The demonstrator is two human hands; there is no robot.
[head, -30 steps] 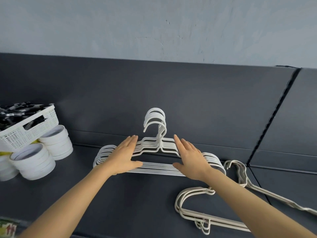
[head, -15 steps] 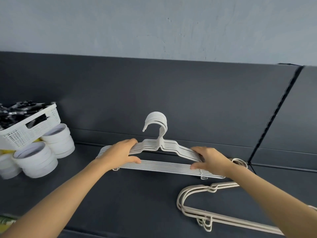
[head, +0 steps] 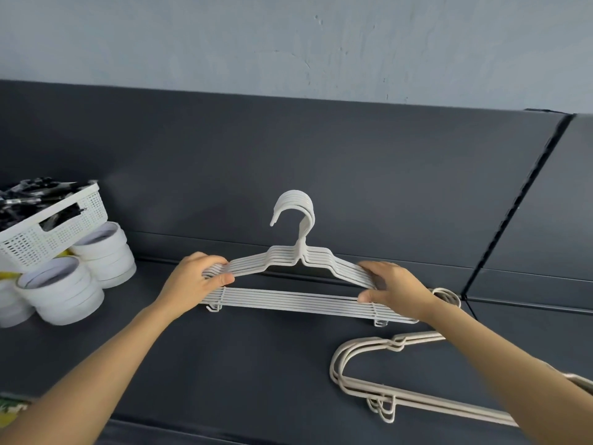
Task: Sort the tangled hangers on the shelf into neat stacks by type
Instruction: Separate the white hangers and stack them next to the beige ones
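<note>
Both hands grasp one bundle of thin, smooth white plastic hangers (head: 288, 298). My view shows the left hand (head: 195, 281) curled round its left shoulder and the right hand (head: 393, 289) round its right. The bundle stands upright near the back edge of the dark matte shelf (head: 256, 364), hooks aligned and curving up. I count roughly seven; the exact number is unclear. Three beige hangers (head: 353, 380) of rounded wire-like shape lie flat, nested, toward the front right corner. At the left edge a white perforated basket (head: 41, 239) rests on three white ribbed cylinders (head: 61, 290).
</note>
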